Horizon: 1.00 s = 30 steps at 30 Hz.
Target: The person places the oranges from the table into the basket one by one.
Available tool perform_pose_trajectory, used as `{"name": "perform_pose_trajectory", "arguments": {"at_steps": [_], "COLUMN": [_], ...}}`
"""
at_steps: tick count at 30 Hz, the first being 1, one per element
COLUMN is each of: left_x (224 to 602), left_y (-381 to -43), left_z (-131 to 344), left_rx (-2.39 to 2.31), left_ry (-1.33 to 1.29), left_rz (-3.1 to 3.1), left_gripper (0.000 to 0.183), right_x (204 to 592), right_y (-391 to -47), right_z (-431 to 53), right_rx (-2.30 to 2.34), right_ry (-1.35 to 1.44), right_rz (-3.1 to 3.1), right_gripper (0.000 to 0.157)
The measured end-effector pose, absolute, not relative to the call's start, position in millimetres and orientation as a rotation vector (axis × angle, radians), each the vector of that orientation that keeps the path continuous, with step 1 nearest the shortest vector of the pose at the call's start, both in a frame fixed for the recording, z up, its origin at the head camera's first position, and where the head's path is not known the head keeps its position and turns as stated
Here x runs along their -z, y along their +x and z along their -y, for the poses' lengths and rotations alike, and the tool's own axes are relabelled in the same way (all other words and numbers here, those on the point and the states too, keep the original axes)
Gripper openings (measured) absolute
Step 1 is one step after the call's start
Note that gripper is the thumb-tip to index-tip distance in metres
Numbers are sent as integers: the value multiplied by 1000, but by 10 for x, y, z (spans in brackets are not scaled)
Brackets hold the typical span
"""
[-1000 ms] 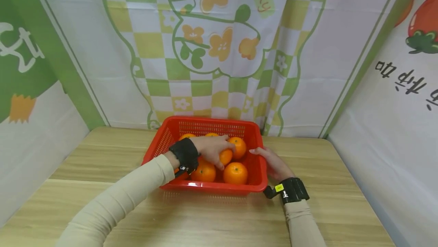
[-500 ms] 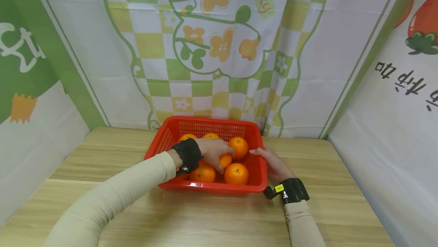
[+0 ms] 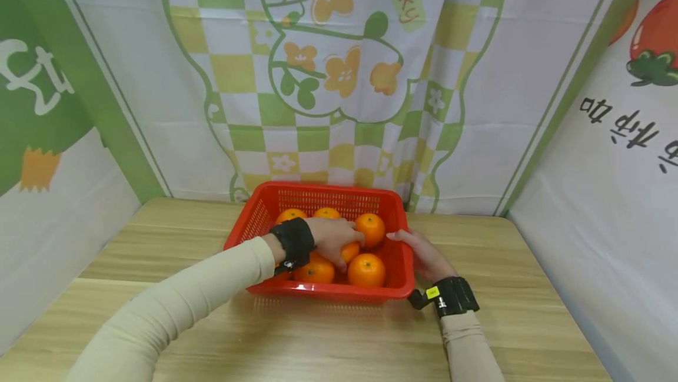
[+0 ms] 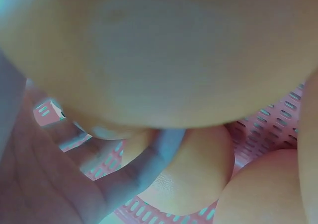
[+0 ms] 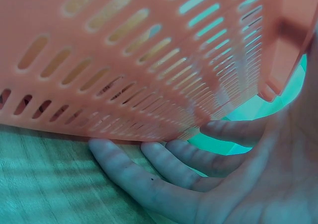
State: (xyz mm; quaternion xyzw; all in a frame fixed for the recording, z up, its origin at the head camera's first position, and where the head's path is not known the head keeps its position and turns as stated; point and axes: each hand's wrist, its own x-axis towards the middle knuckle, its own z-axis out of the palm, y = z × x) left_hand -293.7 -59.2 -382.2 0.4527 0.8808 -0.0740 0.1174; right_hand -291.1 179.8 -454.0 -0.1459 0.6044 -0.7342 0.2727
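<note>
A red plastic basket (image 3: 328, 292) with slotted walls holds several oranges. My left hand (image 3: 335, 241) reaches into it from the left and grips an orange (image 3: 351, 251) near the middle. Close by sit a front orange (image 3: 366, 271) and a back-right orange (image 3: 370, 229). In the left wrist view, a finger (image 4: 134, 172) curves in front of an orange (image 4: 198, 174) lower down, while a large orange (image 4: 164, 60) fills the top. At the basket's right side, my right hand (image 3: 426, 256) holds the rim, thumb over it. Its fingertips (image 5: 102, 147) touch the slotted wall's lower edge, in the right wrist view.
The basket stands on a wooden table (image 3: 318, 341), close to a patterned curtain (image 3: 339, 152) at the back. Printed cloth walls (image 3: 598, 241) enclose the left and right sides. More oranges (image 3: 291, 215) lie at the basket's back left, partly covered by the left hand and wrist strap.
My left hand has sunk slightly toward the front of the basket with the orange in its grip. The right hand keeps its hold on the rim.
</note>
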Motion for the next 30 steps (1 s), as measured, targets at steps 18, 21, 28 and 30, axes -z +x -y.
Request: {"name": "perform_pose_trajectory", "arguments": {"at_steps": [18,21,28,30], "left_x": [3830,3820,3738,3716], "left_y": [-2972,-2980,-2979,-2976], "left_z": [617,629,651,658], "left_rx": [244,232,162,155], "left_ry": [1291,1283,1281,1284], "left_rz": [-2578,-2585,-2590,-2593], "left_gripper": [70,69,68,67], "right_x": [4540,4526,4504,4499], "right_y": [-2945,-2940,-2923,-2918], "right_z": [-1772,-1769,-1776,-1782], "right_rx": [1982,1981,1994,1995], "right_ry": [-413,-419,-407,-402], "right_rz": [-1616,-1620,-1623,-1626], "right_gripper": [53,53,52,52]}}
